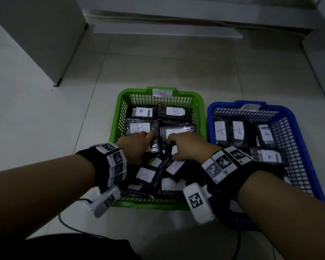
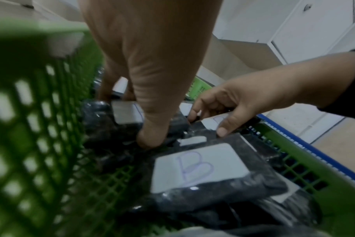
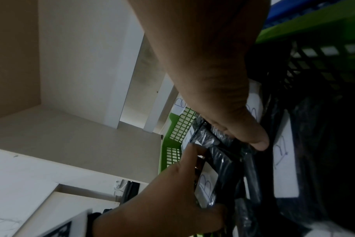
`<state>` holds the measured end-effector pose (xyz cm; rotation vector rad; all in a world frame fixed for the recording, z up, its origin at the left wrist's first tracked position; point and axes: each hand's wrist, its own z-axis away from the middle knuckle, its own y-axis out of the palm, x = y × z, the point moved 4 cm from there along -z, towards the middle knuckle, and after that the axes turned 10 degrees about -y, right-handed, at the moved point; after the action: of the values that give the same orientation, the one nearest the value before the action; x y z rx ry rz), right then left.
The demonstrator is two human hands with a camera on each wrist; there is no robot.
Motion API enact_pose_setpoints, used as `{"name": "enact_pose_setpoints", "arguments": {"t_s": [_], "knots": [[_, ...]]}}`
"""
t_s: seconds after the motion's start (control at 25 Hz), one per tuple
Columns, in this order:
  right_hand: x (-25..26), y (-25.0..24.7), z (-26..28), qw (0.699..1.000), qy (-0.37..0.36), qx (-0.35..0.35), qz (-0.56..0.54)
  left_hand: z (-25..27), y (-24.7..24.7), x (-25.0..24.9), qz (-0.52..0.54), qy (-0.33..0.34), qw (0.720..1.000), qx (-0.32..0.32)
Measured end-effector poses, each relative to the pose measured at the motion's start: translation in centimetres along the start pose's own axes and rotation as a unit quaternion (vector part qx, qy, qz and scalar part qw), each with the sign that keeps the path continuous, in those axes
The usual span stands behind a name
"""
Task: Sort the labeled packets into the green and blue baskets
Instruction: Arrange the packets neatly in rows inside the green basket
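Observation:
A green basket (image 1: pixel 118 113) tagged B holds several black packets with white B labels (image 1: pixel 141 112). To its right, a blue basket (image 1: pixel 296 128) holds packets labelled A (image 1: pixel 221 131). Both hands are down inside the green basket. My left hand (image 1: pixel 148 137) grips a black B packet (image 3: pixel 207 184) tipped on its edge, fingers above and thumb below. My right hand (image 1: pixel 172 149) pinches another black B packet (image 2: pixel 217 120) between fingers and thumb (image 2: pixel 222 132). A flat B packet (image 2: pixel 197 168) lies nearer me. The basket's near end is hidden under my wrists.
Tiled floor (image 1: pixel 176 62) surrounds the baskets, which stand side by side and touch. A white cabinet (image 1: pixel 45 34) stands at the far left and low white furniture (image 1: pixel 167 25) runs along the back. A black cable (image 1: pixel 68 224) lies on the floor near me.

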<state>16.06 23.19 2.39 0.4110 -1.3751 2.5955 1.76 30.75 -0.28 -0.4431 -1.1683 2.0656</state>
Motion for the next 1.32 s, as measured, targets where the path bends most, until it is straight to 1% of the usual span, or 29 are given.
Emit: {"name": "enact_pose_setpoints", "arguments": {"t_s": [0.08, 0.16, 0.28, 0.36, 0.44, 0.56, 0.72, 0.88, 1.0, 1.04, 1.12, 1.24, 1.32], "knots": [[0.2, 0.0, 0.0, 1.000, -0.006, 0.009, -0.015, 0.1, 0.5, 0.1, 0.018, 0.013, 1.000, -0.005], [0.5, 0.1, -0.1, 1.000, -0.015, 0.027, -0.004, 0.2, 0.7, -0.1, 0.017, 0.007, 1.000, -0.016], [0.8, 0.5, -0.7, 0.996, -0.023, 0.072, 0.044, -0.4, 0.7, -0.2, 0.008, 0.004, 1.000, -0.022], [0.7, 0.9, -0.9, 0.992, -0.013, 0.099, 0.079, -0.4, 0.5, -0.1, 0.000, 0.018, 1.000, -0.017], [0.7, 1.4, -1.1, 0.989, -0.001, 0.110, 0.097, -0.1, 0.5, 0.1, -0.015, 0.018, 0.999, -0.029], [0.8, 1.4, -1.3, 0.993, 0.009, 0.088, 0.079, 0.3, 0.5, 0.0, -0.044, 0.010, 0.998, -0.049], [0.7, 0.8, -1.3, 0.999, 0.025, 0.006, 0.021, 0.0, 0.0, 0.2, -0.032, -0.015, 0.999, -0.030], [0.3, 0.5, -1.2, 0.996, 0.062, -0.028, -0.054, 0.2, 0.2, 0.0, -0.022, -0.024, 0.999, -0.034], [0.1, -0.4, -1.3, 0.992, 0.074, -0.067, -0.083, 0.5, 0.3, -0.3, -0.036, -0.016, 0.998, -0.045], [0.1, -0.7, -1.3, 0.991, 0.076, -0.072, -0.084, 0.6, 0.2, -0.4, -0.038, -0.014, 0.998, -0.045], [0.0, -1.0, -1.5, 0.992, 0.072, -0.063, -0.084, 0.7, 0.1, -0.4, -0.029, -0.010, 0.999, -0.044], [0.0, -0.6, -1.6, 0.993, 0.055, -0.048, -0.088, 0.4, 0.2, -0.4, -0.008, -0.001, 0.998, -0.056], [0.3, -0.3, -1.6, 0.995, 0.036, -0.048, -0.082, 0.3, 0.4, -0.3, 0.003, -0.008, 0.998, -0.055]]}}
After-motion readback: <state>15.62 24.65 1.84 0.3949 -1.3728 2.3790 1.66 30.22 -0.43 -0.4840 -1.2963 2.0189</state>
